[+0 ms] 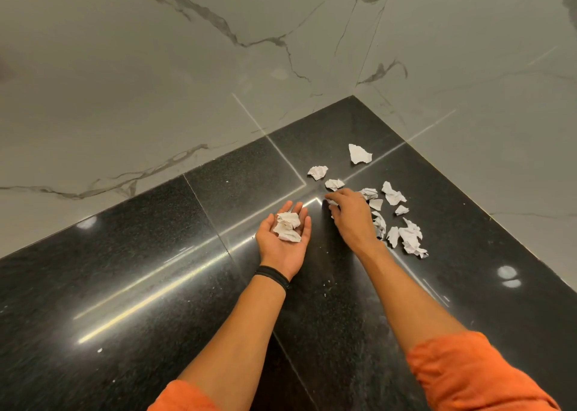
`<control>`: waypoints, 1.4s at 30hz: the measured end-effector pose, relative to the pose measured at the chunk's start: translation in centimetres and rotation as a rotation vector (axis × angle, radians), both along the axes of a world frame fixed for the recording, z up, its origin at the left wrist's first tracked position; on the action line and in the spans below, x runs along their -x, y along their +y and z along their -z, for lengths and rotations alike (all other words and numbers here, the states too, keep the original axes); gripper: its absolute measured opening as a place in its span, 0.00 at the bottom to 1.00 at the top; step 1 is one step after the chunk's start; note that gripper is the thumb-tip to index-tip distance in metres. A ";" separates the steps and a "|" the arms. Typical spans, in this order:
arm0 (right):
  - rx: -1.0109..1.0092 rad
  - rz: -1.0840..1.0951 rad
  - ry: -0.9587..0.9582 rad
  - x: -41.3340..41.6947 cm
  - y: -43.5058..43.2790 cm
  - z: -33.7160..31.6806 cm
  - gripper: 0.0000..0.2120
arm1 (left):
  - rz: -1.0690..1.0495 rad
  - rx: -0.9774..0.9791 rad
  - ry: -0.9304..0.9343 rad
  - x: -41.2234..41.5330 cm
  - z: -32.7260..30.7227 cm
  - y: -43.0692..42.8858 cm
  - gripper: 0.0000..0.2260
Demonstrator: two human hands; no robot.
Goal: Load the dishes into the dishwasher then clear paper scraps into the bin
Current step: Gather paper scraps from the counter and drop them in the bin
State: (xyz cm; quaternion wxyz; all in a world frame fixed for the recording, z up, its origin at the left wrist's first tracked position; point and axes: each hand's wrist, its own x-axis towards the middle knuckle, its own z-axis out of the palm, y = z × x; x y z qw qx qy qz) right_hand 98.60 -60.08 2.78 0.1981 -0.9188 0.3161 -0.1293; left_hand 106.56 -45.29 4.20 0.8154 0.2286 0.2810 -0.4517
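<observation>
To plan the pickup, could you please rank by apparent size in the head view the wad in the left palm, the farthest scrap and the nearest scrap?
1-2. Nearest scrap and palm wad: too alike to rank.
3. Farthest scrap: smallest.

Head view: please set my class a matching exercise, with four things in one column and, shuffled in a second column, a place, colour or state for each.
Column one:
1. left hand
2. right hand
3. wristband
4. flat torn scrap

Column two:
a. white, lying farthest from the person
b. palm up, cradling crumpled paper
c. palm down over the counter
d. black, round the left wrist

Pairs: 1-b, 2-c, 3-d, 4-a.
</observation>
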 end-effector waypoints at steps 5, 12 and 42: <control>0.037 -0.014 -0.005 -0.4 0.2 -0.7 0.10 | 0.020 -0.011 -0.026 -0.3 0.0 0.0 0.21; -0.433 -0.033 -0.360 0.4 7.0 -5.4 0.10 | 0.041 0.043 -0.015 0.2 0.5 -0.9 0.20; -0.207 0.127 -0.291 4.0 5.5 -3.3 0.03 | 0.084 -0.022 -0.056 1.7 0.0 -0.8 0.20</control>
